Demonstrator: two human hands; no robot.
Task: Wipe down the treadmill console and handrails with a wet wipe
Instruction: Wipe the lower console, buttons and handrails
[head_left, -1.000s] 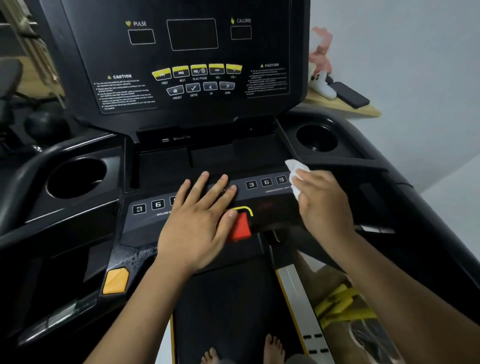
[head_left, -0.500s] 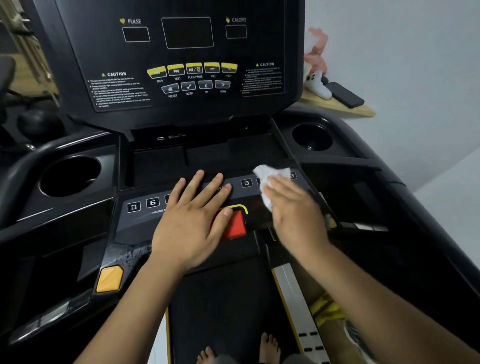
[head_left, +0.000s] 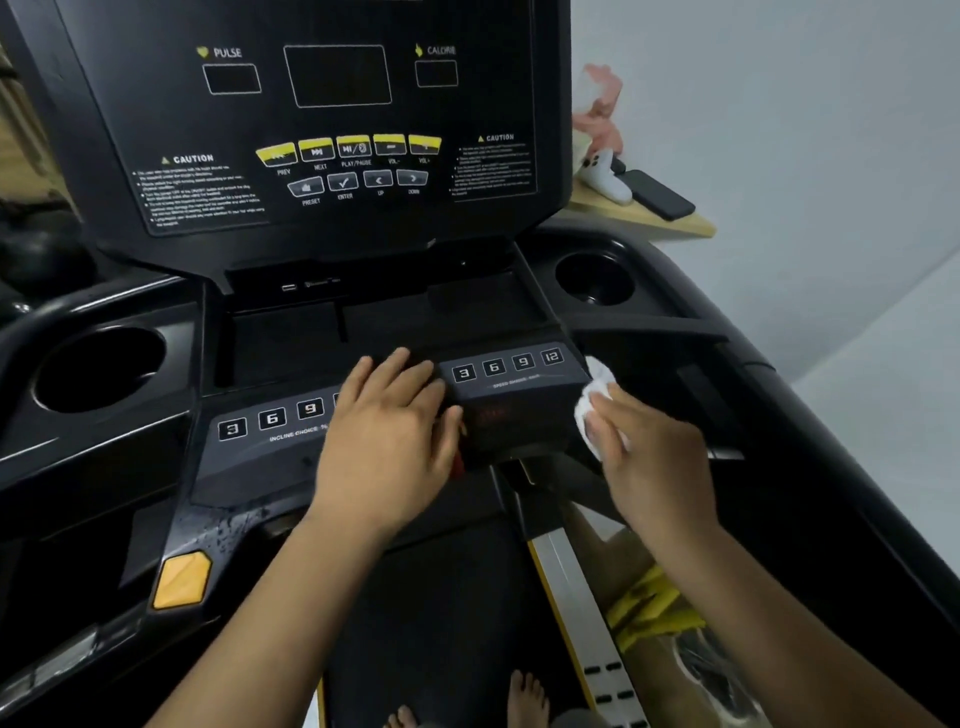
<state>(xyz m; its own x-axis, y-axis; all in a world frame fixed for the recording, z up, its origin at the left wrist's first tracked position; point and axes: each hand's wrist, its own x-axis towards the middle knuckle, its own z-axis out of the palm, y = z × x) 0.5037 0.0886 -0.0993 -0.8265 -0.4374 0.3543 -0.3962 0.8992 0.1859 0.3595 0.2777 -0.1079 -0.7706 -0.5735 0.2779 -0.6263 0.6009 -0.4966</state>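
The black treadmill console (head_left: 332, 119) fills the upper view, with a lower button strip (head_left: 511, 366) showing speed and incline numbers. My left hand (head_left: 387, 447) lies flat, fingers apart, on the middle of that strip and hides the red stop key almost entirely. My right hand (head_left: 652, 462) pinches a crumpled white wet wipe (head_left: 592, 402) against the right end of the strip, just past the "12" button. The right handrail (head_left: 779, 415) runs down the right side; the left handrail (head_left: 78, 467) is at the left.
Cup holders sit at left (head_left: 101, 366) and right (head_left: 595, 278). A yellow button (head_left: 182, 579) marks the left rail. A wooden shelf (head_left: 649, 218) behind carries a phone and a white-pink figure. Bare feet (head_left: 527, 696) stand on the belt; yellow items (head_left: 649, 613) lie on the floor.
My right hand slid the wipe left along the speed buttons, then back right to the strip's right end. My left hand stayed on the centre, now covering the red key more.
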